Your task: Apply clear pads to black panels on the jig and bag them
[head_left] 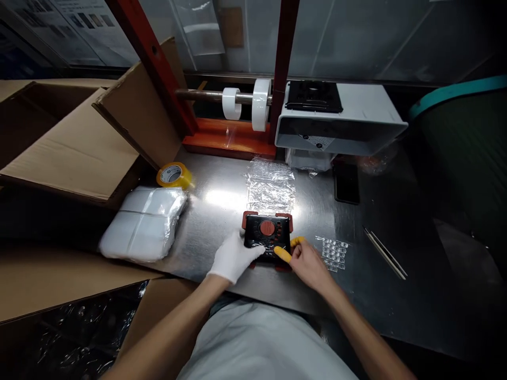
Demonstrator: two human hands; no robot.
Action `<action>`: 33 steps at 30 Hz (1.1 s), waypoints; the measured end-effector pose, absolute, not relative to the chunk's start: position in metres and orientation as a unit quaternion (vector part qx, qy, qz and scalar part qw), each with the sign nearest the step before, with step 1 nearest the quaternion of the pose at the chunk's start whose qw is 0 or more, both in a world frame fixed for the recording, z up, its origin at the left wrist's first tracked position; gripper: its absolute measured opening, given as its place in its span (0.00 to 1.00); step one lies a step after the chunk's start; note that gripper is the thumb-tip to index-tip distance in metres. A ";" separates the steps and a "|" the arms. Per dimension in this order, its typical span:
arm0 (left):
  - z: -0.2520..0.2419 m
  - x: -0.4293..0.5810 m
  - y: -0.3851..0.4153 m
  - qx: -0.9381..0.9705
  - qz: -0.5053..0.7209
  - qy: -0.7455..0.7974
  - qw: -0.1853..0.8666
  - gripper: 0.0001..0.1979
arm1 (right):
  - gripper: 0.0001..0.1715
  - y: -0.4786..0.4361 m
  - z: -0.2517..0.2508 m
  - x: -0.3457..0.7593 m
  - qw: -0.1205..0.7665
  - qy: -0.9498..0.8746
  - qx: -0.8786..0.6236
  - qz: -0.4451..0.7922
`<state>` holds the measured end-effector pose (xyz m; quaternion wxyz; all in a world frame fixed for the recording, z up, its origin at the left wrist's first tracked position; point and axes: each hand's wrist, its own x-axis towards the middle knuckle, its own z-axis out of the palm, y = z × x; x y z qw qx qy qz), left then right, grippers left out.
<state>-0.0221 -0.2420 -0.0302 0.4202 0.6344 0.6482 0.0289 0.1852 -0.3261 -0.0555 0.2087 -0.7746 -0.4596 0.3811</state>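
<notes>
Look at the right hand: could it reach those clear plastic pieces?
Probably yes. The right hand lies just beside the clear plastic pieces, with nothing visible between them. Its yellow-capped fingers rest on the black and red case, so it may need to let go first.

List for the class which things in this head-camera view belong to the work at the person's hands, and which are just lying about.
At work: gloved left hand; right hand with yellow finger cots; black-and-red plastic case.

Lying about: clear bubble wrap; yellow tape roll; white bagged bundle; dark phone; cardboard box.
</notes>
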 end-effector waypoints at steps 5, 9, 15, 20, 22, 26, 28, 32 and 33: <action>-0.035 -0.022 -0.286 0.824 0.130 0.523 0.172 0.28 | 0.27 -0.386 -0.061 0.184 0.428 -0.320 -0.758 0.375; -0.057 0.002 -0.307 0.930 0.060 0.337 0.134 0.34 | 0.26 -0.406 -0.061 0.187 0.472 -0.275 -0.757 0.359; -0.067 0.030 -0.311 0.959 0.052 0.224 0.166 0.35 | 0.24 -0.402 -0.059 0.191 0.458 -0.334 -0.764 0.307; -0.041 0.014 -0.318 0.940 0.118 0.162 0.277 0.18 | 0.24 -0.391 -0.061 0.184 0.483 -0.336 -0.744 0.316; -0.039 0.001 -0.320 0.903 0.187 0.232 0.310 0.15 | 0.25 -0.382 -0.064 0.182 0.487 -0.343 -0.736 0.322; -0.050 -0.023 -0.302 0.733 0.206 0.561 0.325 0.18 | 0.21 -0.357 -0.073 0.182 0.431 -0.346 -0.757 0.349; -0.056 -0.030 -0.283 0.670 0.163 0.641 0.337 0.24 | 0.20 -0.344 -0.078 0.183 0.395 -0.340 -0.765 0.377; -0.062 -0.035 -0.245 0.636 0.084 0.640 0.422 0.24 | 0.22 -0.326 -0.086 0.184 0.353 -0.335 -0.761 0.428; -0.062 -0.035 -0.238 0.631 0.072 0.635 0.439 0.23 | 0.22 -0.324 -0.088 0.184 0.348 -0.333 -0.758 0.440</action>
